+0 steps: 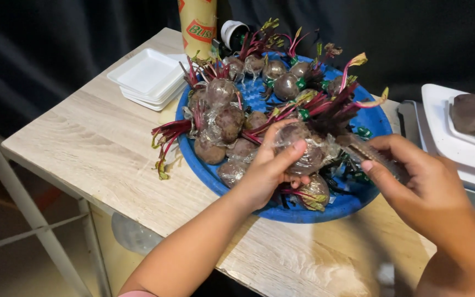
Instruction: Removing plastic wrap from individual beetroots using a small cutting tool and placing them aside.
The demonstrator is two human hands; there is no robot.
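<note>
Two bare hands were at work: the left hand [268, 173] gripped one plastic-wrapped dark red beetroot [303, 148], and the right hand [419, 184] pinched one strip of clear film [372, 157]. Under them lay one round blue plastic basin [377, 118], with roughly fifteen more wrapped beetroots heaped beyond the left hand; the exact number was hard to tell. Far left of the hands sat one stack of white foam trays [147, 74], about three. Right of the right hand stood one white scale [457, 148] bearing one unwrapped beetroot [474, 113].
</note>
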